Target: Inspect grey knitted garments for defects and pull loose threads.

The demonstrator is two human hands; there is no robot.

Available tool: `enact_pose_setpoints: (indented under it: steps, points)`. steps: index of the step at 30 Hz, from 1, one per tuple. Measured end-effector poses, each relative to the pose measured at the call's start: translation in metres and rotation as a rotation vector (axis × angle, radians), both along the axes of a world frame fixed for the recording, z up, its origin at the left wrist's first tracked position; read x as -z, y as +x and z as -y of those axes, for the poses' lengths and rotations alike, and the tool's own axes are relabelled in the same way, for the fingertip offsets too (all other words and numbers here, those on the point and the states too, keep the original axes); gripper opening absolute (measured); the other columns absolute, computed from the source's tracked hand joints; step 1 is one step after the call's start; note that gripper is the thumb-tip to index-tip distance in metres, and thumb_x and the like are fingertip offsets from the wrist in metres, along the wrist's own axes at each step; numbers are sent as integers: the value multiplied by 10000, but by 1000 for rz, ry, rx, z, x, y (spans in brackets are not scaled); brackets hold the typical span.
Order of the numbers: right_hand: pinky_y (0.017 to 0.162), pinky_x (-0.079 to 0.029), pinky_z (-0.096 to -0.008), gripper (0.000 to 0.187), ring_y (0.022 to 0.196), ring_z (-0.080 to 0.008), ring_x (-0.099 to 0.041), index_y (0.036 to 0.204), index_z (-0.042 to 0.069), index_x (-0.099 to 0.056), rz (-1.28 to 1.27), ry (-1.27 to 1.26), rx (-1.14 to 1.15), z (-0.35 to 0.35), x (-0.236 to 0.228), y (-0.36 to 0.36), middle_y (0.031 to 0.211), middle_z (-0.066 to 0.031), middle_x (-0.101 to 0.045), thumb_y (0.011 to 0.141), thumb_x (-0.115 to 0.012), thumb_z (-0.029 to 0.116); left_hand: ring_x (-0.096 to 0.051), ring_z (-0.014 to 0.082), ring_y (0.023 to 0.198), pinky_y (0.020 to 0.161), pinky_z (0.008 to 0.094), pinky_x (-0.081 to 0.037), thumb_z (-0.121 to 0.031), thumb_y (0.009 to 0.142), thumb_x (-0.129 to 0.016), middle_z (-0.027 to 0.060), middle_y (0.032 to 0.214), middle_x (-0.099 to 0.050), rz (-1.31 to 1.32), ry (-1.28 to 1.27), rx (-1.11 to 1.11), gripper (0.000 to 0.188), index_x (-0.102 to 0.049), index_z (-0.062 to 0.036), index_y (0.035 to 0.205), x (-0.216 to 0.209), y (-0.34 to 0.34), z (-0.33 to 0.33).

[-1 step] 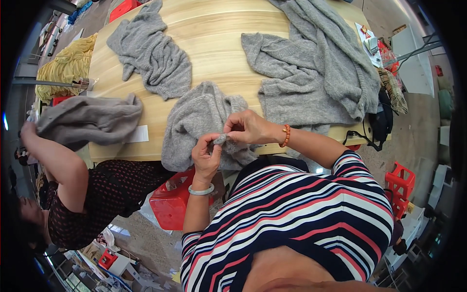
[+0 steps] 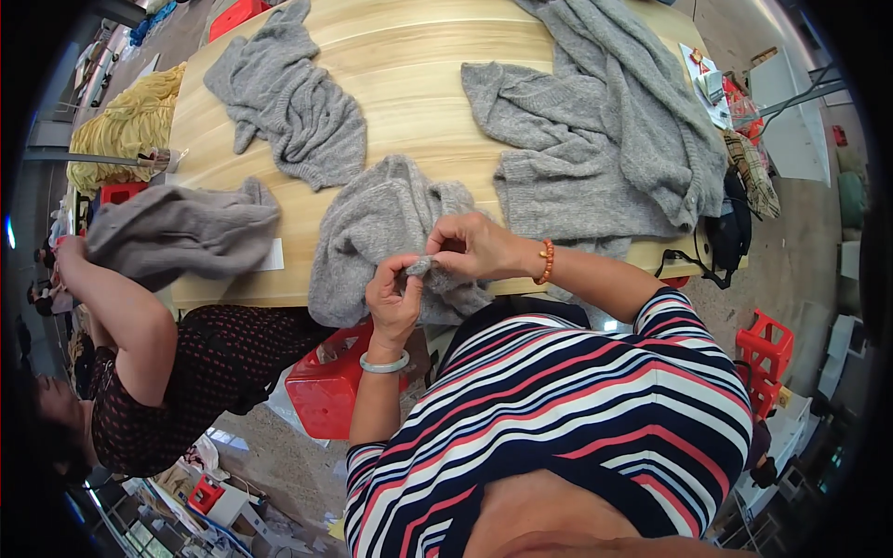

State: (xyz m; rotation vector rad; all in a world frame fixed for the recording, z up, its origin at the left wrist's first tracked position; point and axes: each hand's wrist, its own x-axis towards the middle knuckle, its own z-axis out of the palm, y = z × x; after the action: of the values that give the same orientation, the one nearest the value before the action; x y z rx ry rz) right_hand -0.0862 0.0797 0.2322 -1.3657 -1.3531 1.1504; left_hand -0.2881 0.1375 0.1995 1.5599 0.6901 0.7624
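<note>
A grey knitted sweater (image 2: 358,219) lies bunched at the table's near edge, right in front of me. My left hand (image 2: 395,302) pinches a small fold of its knit between thumb and fingers. Close against it, my right hand (image 2: 470,246) has thumb and forefinger pressed together at the same fold. Whether a needle or thread sits between those right fingertips is too small to make out. More grey sweaters (image 2: 605,139) are heaped on the table to the right, and another grey sweater (image 2: 298,102) lies crumpled at the far left.
On my left a co-worker (image 2: 139,344) handles a brownish-grey knit garment (image 2: 186,228) beside a white paper slip (image 2: 272,255). A red stool (image 2: 326,395) stands under the wooden table's (image 2: 409,84) near edge. Yellow fabric (image 2: 130,126) is piled beyond the left edge; a black bag (image 2: 730,223) hangs at the right.
The co-worker's arm and the brownish-grey garment have shifted slightly to the right. My own hands stay almost still at the fold.
</note>
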Motion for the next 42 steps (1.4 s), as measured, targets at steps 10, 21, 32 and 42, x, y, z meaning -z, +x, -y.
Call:
enact_pose_setpoints:
  steps: [10, 21, 32, 42]
  points:
    - [607, -478, -314, 195, 701, -243, -588, 915, -2, -562, 214, 407, 128, -1, 4, -16, 858, -117, -555, 747, -653, -43, -618, 167, 931, 839, 276, -491, 37, 881, -592, 110, 1045, -644, -103, 272, -200, 160, -591, -2, 1037, 2, 13, 11]
    - [601, -532, -301, 242, 738, -249, -643, 939, 3, -612, 368, 723, 257, 4, -3, -7, 956, -144, -617, 721, -711, -36, -646, 339, 839, 782, 386, -530, 95, 751, -599, 178, 958, -650, -72, 782, -241, 275, -590, -2, 1008, -37, 39, 6]
    - [693, -539, -264, 188, 800, -205, -667, 1005, -12, -670, 17, 477, 255, 3, -3, 5, 975, -142, -650, 817, -668, -25, -593, 196, 1016, 913, 315, -477, 42, 873, -615, 144, 1110, -617, 131, 171, -319, 254, -558, 17, 1120, -19, 47, 12]
    - [604, -509, -240, 221, 692, -121, -600, 1013, 6, -663, 35, 263, 115, -10, -1, 14, 850, -78, -600, 794, -644, -13, -652, 266, 860, 793, 328, -517, 98, 750, -640, 146, 955, -665, 1, 446, -252, 264, -635, -20, 986, -12, 50, -5]
